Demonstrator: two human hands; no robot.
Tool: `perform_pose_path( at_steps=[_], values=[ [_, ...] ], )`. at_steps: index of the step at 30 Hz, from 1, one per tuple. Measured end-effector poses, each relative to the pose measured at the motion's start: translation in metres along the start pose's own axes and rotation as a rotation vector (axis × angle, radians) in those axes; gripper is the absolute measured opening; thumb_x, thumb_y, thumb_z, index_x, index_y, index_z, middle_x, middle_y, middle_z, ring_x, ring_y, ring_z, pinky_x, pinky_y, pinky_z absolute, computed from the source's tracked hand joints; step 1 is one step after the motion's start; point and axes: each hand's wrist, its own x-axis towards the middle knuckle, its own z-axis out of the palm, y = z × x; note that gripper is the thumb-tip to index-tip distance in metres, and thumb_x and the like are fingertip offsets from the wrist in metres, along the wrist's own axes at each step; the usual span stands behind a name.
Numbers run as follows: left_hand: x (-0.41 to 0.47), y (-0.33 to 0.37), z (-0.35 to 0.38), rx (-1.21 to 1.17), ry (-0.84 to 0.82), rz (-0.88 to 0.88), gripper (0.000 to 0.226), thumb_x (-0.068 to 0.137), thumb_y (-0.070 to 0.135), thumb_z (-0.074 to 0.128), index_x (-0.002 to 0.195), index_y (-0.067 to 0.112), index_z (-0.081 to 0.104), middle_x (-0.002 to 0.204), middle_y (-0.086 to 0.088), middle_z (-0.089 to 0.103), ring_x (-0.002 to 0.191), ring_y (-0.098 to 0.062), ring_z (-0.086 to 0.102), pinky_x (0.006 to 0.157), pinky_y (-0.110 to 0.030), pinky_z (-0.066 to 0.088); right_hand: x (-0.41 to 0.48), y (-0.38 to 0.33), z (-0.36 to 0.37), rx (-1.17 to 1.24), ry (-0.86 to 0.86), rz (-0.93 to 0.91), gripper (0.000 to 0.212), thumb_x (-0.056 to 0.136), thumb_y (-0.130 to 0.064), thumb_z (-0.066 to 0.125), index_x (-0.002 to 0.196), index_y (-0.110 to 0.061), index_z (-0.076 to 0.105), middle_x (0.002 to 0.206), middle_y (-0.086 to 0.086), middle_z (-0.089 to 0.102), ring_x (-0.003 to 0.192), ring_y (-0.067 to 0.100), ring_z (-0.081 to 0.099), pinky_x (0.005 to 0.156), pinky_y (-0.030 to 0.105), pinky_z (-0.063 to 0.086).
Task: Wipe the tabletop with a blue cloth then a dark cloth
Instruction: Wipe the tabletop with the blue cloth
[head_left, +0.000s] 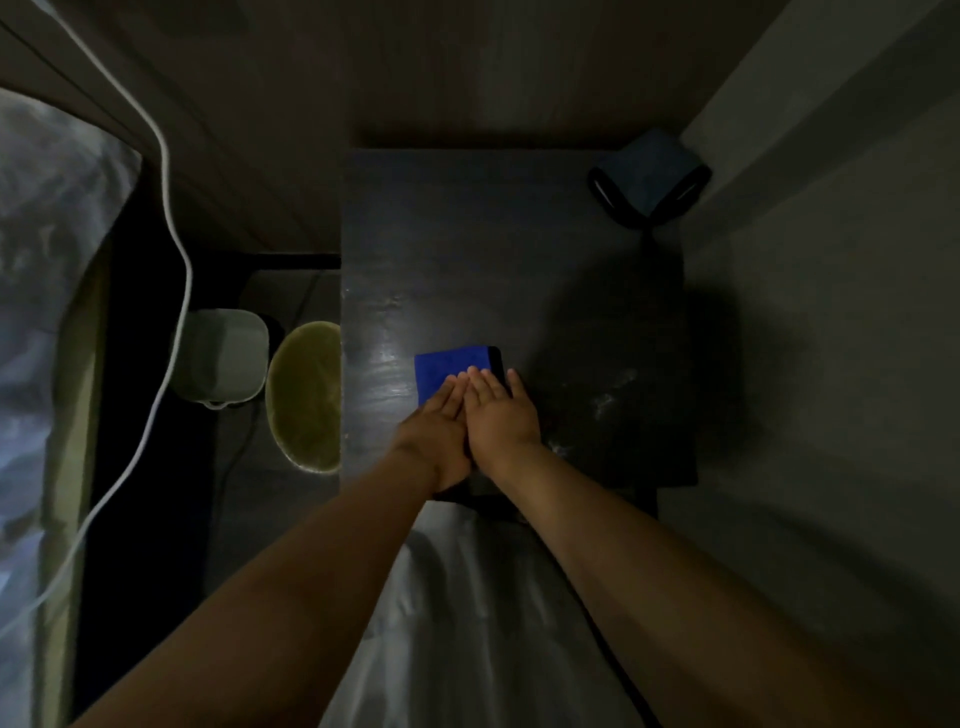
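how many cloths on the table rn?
2. A blue cloth lies under both flat hands near the table's front; a dark cloth shows along its right edge, mostly hidden. More may be covered.

The room was dim, lit mostly from above the middle, where a pale sheen fell. A brownish wood-grain wall (467, 67) filled the twelve o'clock side, and a plain grey wall (841, 364) ran down the three o'clock side, a large soft shadow lying across it. At nine o'clock a white cable (174, 249) curved down past a rumpled pale sheet (47, 249). Lower on the dark floor (150, 467), at about eight o'clock, stood a pale lidded container (221, 356) just beside a yellowish round bin (306, 397).
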Motion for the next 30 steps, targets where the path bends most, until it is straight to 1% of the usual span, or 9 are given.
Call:
perform_pose_path(
  at_steps=[3,5,8,11,14,18,21,25,30],
  values=[
    [0.010,0.019,-0.004,-0.029,-0.018,0.002,0.085,0.096,0.049,0.039,0.151,0.012,-0.014,0.159,-0.008,-0.017,0.147,-0.020,-0.015,0.119,-0.033,-0.004,-0.005,0.021,0.006,0.025,-0.003,0.012,0.071,0.100,-0.025,0.038,0.154,-0.011,-0.006,0.163,0.004,-0.009,0.151,0.019,-0.007,0.122,0.044,-0.004],
    [0.013,0.030,-0.006,-0.038,-0.013,-0.002,0.084,0.096,0.047,0.040,0.151,0.012,-0.013,0.159,-0.007,-0.017,0.147,-0.019,-0.015,0.118,-0.032,-0.005,-0.006,0.034,0.010,0.025,0.015,0.008,0.068,0.101,-0.025,0.035,0.154,-0.011,-0.005,0.163,0.004,-0.008,0.151,0.018,-0.006,0.122,0.044,-0.004],
    [0.019,0.045,-0.008,0.013,-0.011,0.009,0.081,0.098,0.045,0.036,0.151,0.010,-0.014,0.159,-0.009,-0.018,0.147,-0.020,-0.015,0.116,-0.030,-0.009,-0.009,0.049,0.015,0.025,0.012,0.005,0.067,0.101,-0.026,0.034,0.154,-0.010,-0.004,0.163,0.004,-0.007,0.151,0.017,-0.004,0.122,0.044,-0.003],
    [0.028,0.054,-0.005,0.060,-0.018,0.028,0.082,0.097,0.048,0.033,0.151,0.009,-0.015,0.159,-0.011,-0.018,0.147,-0.022,-0.016,0.120,-0.034,-0.007,-0.011,0.059,0.018,0.017,0.002,0.014,0.066,0.101,-0.025,0.032,0.154,-0.010,-0.005,0.163,0.004,-0.008,0.151,0.017,-0.005,0.122,0.045,-0.003],
    [0.036,0.063,-0.007,0.109,-0.038,0.046,0.082,0.097,0.048,0.035,0.151,0.009,-0.013,0.159,-0.010,-0.017,0.147,-0.022,-0.015,0.118,-0.033,-0.008,-0.014,0.071,0.022,0.060,0.013,0.048,0.065,0.101,-0.022,0.031,0.154,-0.011,-0.004,0.163,0.003,-0.008,0.151,0.016,-0.005,0.122,0.044,-0.003],
    [0.045,0.079,-0.008,0.120,-0.061,0.072,0.086,0.095,0.053,0.037,0.152,0.012,-0.012,0.159,-0.008,-0.017,0.147,-0.022,-0.015,0.121,-0.039,0.002,-0.021,0.091,0.026,0.128,-0.010,0.072,0.072,0.099,-0.027,0.041,0.155,-0.013,-0.003,0.163,0.000,-0.007,0.151,0.014,-0.004,0.121,0.044,-0.005],
    [0.054,0.091,-0.010,0.171,-0.078,0.094,0.083,0.096,0.050,0.036,0.152,0.011,-0.012,0.159,-0.008,-0.018,0.147,-0.024,-0.016,0.121,-0.039,0.002,-0.025,0.106,0.027,0.139,-0.013,0.084,0.078,0.097,-0.033,0.047,0.155,-0.013,-0.002,0.164,0.000,-0.004,0.151,0.013,-0.002,0.121,0.044,-0.004],
    [0.061,0.104,-0.016,0.115,-0.095,0.106,0.085,0.095,0.045,0.041,0.152,0.012,-0.015,0.159,-0.007,-0.019,0.147,-0.023,-0.016,0.121,-0.040,0.004,-0.031,0.122,0.031,0.211,0.015,0.111,0.068,0.100,-0.028,0.039,0.155,-0.016,0.001,0.164,-0.002,-0.001,0.151,0.011,0.001,0.122,0.043,-0.003],
    [0.064,0.109,-0.019,0.103,-0.131,0.083,0.086,0.094,0.041,0.045,0.152,0.014,-0.013,0.159,-0.006,-0.020,0.147,-0.022,-0.016,0.120,-0.039,0.006,-0.031,0.132,0.029,0.234,-0.001,0.093,0.065,0.101,-0.027,0.036,0.155,-0.019,0.002,0.164,-0.004,-0.001,0.150,0.010,0.002,0.122,0.045,-0.004]
  ],
)
